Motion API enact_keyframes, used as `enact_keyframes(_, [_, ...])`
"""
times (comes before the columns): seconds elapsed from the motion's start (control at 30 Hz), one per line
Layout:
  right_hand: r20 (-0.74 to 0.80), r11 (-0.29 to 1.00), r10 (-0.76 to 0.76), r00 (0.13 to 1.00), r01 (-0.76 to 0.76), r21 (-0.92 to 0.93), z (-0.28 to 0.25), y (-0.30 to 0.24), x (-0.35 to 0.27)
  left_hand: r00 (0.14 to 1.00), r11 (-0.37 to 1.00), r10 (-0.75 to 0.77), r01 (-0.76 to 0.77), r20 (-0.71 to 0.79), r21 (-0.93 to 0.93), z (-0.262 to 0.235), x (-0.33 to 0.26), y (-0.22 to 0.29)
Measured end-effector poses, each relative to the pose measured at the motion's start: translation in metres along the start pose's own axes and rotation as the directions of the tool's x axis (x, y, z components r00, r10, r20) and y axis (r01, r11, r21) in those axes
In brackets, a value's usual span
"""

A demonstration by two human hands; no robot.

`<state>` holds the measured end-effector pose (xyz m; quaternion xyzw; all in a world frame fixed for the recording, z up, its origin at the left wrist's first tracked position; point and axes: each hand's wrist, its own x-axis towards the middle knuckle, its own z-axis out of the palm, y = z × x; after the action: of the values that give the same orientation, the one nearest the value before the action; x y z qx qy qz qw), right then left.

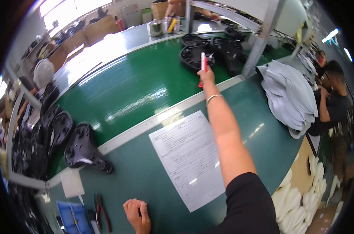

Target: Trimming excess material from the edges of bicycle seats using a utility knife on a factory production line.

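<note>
My right arm reaches far across the green conveyor belt (134, 89). In its closed right hand (208, 77) is a slim red-and-white tool (203, 62), pen-like in shape; its exact kind is unclear. Just beyond that hand lies a black bicycle saddle base (192, 57), underside up, beside another black saddle base (228, 50). My left hand (138, 215) rests on the dark green table near the lower edge, fingers curled in and nothing visible in them. Between my arms lies a printed paper sheet (188, 160), partly covered by the right forearm.
Pliers (102, 212) and a blue holder (73, 216) lie left of my left hand. A black saddle (85, 150) sits at the belt's near edge. Grey sheets (290, 97) are stacked right, beside a metal post (262, 43). Cream pads (297, 202) fill the lower right. Another person (332, 93) stands right.
</note>
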<state>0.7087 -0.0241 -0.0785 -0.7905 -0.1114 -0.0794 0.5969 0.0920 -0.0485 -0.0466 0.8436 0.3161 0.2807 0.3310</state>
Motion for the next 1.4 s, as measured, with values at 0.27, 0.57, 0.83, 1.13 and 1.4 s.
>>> enact_keyframes(0.27, [-0.064,0.966,-0.203,0.977,0.211,0.151,0.040,-0.044,-0.093,1.000,0.990,0.007,-0.005,-0.012,0.140,-0.016,-0.002,-0.004])
enact_keyframes(0.57, [0.675,0.812,-0.206,0.708,-0.262,0.522,-0.088,-0.079,-0.317,0.981,0.960,-0.164,0.134,-0.106,-0.245,-0.015,-0.011,-0.020])
enact_keyframes(0.83, [0.782,0.756,-0.619,0.072,0.323,0.569,-0.202,-0.137,-0.472,0.875,0.468,-0.402,0.450,0.271,-0.760,-0.099,-0.065,-0.078])
enact_keyframes(1.13, [0.902,0.888,0.088,0.422,-0.444,0.121,-0.222,-0.154,-0.555,0.762,0.276,-0.515,0.581,0.393,-0.765,-0.131,-0.101,-0.023])
enact_keyframes(1.4, [0.830,0.722,-0.553,0.071,0.537,0.436,-0.240,-0.155,-0.533,0.769,0.505,-0.518,0.628,0.374,-0.592,-0.178,-0.088,-0.001])
